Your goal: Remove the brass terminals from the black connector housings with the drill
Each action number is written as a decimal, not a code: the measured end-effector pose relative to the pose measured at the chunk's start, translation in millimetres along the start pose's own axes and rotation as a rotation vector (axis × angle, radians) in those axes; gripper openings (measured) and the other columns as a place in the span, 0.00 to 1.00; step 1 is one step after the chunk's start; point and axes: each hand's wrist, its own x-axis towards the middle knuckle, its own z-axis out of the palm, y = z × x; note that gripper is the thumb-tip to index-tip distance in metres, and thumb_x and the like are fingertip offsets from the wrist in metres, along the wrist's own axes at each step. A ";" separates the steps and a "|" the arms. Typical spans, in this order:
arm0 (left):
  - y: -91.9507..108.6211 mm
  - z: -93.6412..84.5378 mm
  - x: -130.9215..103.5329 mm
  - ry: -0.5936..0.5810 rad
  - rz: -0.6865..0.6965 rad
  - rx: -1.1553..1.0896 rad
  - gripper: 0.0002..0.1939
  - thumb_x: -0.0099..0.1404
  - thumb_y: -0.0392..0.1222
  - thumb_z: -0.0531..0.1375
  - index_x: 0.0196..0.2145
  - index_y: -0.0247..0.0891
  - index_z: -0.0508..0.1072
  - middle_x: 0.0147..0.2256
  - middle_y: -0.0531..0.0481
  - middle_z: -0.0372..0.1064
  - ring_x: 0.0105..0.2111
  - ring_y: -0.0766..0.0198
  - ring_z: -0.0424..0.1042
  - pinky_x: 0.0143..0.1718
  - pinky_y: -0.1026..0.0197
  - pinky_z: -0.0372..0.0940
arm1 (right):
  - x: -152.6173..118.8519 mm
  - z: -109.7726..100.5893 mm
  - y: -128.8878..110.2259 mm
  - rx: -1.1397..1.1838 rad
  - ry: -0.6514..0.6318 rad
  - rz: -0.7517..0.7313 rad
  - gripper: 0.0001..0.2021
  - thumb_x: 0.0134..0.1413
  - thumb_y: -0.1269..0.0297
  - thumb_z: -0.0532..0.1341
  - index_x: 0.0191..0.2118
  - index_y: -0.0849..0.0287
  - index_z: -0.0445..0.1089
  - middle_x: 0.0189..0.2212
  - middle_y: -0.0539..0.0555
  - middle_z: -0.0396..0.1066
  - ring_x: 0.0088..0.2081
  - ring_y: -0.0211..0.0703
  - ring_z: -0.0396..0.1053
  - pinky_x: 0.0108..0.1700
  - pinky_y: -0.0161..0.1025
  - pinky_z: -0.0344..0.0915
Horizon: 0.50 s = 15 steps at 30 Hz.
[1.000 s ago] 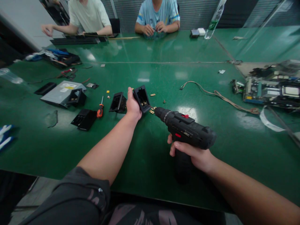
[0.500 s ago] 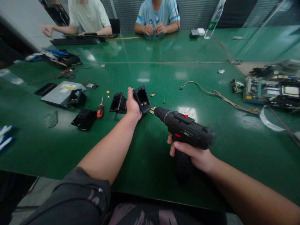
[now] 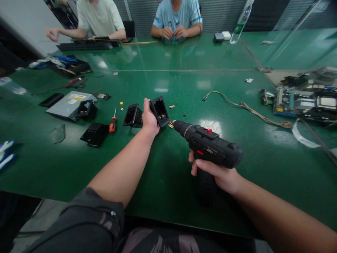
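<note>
My left hand (image 3: 150,121) is closed around a small black plastic housing (image 3: 159,109), tilted so its open side faces me. Brass-coloured parts show inside that housing. In my right hand (image 3: 210,170) is a black cordless drill (image 3: 210,144) with red switches. Its chuck points left at the housing's lower edge; whether the bit touches the housing is too small to tell. Small brass plates (image 3: 171,125) lie beside the drill's tip, and another brass plate (image 3: 172,106) lies farther back. A second black housing (image 3: 133,115) stands just left of my left hand.
An orange-handled screwdriver (image 3: 112,124), a black plastic piece (image 3: 95,134) and a grey metal drive (image 3: 68,105) lie to the left. A cable (image 3: 231,102) runs right toward circuit boards (image 3: 302,100). Two people sit across the green table (image 3: 168,196); a bottle (image 3: 240,23) stands at the back.
</note>
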 end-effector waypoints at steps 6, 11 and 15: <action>1.8 3.4 -2.7 0.045 -0.039 0.009 0.51 0.71 0.95 0.60 0.54 0.41 0.83 0.54 0.34 0.86 0.58 0.35 0.86 0.62 0.33 0.83 | 0.9 2.0 -1.4 0.027 0.003 0.007 0.19 0.69 0.44 0.85 0.46 0.54 0.86 0.37 0.51 0.84 0.33 0.45 0.85 0.40 0.41 0.84; 2.3 3.6 -2.9 0.036 -0.033 0.011 0.51 0.70 0.97 0.58 0.52 0.43 0.84 0.52 0.36 0.86 0.58 0.35 0.87 0.61 0.32 0.83 | 0.2 3.2 -5.6 0.013 0.005 0.012 0.18 0.70 0.45 0.84 0.45 0.54 0.85 0.37 0.52 0.83 0.33 0.47 0.84 0.41 0.45 0.84; 2.8 3.6 -3.9 0.033 -0.033 0.001 0.49 0.71 0.95 0.60 0.53 0.43 0.83 0.52 0.37 0.86 0.58 0.36 0.87 0.62 0.34 0.83 | 0.6 3.6 -6.1 0.019 0.017 0.005 0.18 0.69 0.45 0.85 0.45 0.54 0.86 0.39 0.52 0.84 0.32 0.45 0.84 0.40 0.44 0.83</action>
